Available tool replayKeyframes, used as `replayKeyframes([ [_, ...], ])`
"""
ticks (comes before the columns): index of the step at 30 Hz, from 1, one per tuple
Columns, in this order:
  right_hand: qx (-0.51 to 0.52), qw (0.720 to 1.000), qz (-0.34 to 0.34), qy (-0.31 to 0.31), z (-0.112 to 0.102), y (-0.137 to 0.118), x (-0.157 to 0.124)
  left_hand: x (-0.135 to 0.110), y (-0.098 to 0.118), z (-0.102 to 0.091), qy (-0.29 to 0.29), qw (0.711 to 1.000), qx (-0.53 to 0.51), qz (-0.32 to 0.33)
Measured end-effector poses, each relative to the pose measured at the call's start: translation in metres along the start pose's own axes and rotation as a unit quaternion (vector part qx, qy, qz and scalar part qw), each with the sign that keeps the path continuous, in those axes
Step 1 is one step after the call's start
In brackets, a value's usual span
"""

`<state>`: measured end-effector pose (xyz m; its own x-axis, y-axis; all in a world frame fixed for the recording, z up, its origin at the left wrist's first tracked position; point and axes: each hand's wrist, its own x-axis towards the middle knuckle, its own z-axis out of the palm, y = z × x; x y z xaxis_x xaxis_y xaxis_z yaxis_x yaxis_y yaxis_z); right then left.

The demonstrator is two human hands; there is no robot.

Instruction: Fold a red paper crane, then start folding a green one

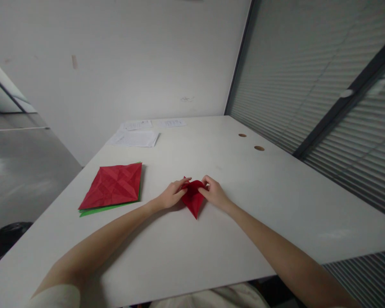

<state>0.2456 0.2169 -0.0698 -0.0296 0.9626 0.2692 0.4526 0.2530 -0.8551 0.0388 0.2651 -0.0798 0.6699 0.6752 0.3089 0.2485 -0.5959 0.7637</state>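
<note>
The small folded red paper [193, 202] was on the near-middle part of the bench [186, 252], between the two hands, its narrow tip pointing toward the person and its upper edge bowed into a hollow. The left hand [174, 194] pinched its left side with thumb and fingers; the right hand [213, 192] pinched the upper right edge, thumb to the front and fingers curled behind. How firmly each grip pressed could not be told. Handling the layers well likely called for a light, matched pinch on both sides, the centre line straight over the tip and any crease pressed flat against the bench, since uneven pulling could skew or tear thin paper. The larger creased red sheet [115, 186], lying over green paper [107, 208], sat well to the left, clear of both hands.
</note>
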Motion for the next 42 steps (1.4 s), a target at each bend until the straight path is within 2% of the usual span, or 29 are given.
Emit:
replayKeyframes([
  [4,0.01,1.0,-0.018,-0.021,0.004,-0.006,-0.003,0.0,0.012,0.002,-0.028,0.999,0.021,-0.004],
  [8,-0.025,0.998,-0.047,-0.018,0.005,-0.007,-0.003,0.001,0.018,0.003,-0.02,0.999,0.024,0.003],
  [21,-0.093,0.995,-0.015,-0.046,0.003,-0.003,-0.001,0.003,0.018,0.004,-0.003,0.997,0.061,0.043],
  [27,-0.136,0.983,-0.028,-0.12,-0.008,-0.007,-0.002,0.001,0.014,0.002,-0.01,0.991,0.124,0.04],
  [30,-0.158,0.972,-0.047,-0.17,-0.013,-0.011,-0.005,-0.002,0.017,0.001,-0.035,0.983,0.176,0.037],
  [33,-0.169,0.965,-0.064,-0.188,-0.016,-0.014,-0.007,-0.003,0.022,-0.001,-0.056,0.973,0.22,0.031],
  [37,-0.152,0.976,-0.058,-0.148,-0.015,-0.012,-0.004,-0.003,0.021,-0.001,-0.035,0.975,0.219,0.006],
  [42,-0.125,0.989,-0.027,-0.069,-0.011,-0.008,0.0,-0.003,0.016,-0.001,0.006,0.982,0.176,-0.069],
])
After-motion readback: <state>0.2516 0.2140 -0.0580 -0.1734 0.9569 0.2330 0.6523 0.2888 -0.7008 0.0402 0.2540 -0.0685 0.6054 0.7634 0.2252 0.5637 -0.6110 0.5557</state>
